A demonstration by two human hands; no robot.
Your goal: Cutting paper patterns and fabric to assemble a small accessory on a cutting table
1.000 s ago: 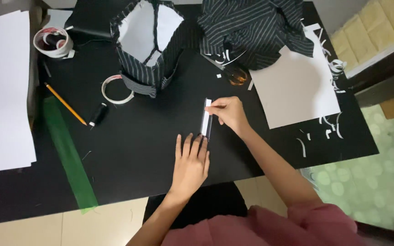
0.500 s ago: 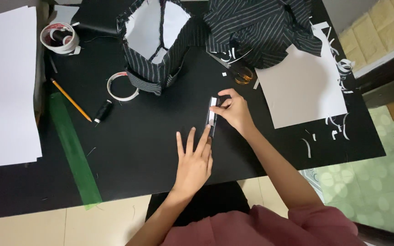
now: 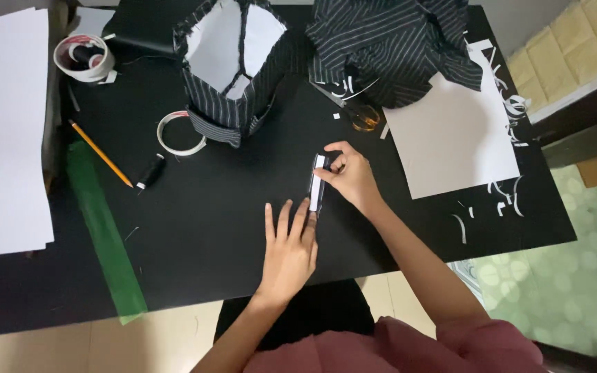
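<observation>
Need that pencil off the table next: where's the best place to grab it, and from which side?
Pinch the yellow pencil mid-shaft from above. It lies flat and diagonal on the black table, its tip toward the black thread spool, with bare table beside the middle for fingertips.

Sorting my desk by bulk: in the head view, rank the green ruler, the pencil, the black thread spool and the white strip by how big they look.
1. green ruler
2. pencil
3. white strip, partly covered by the right hand, so its rank is unsure
4. black thread spool
</observation>
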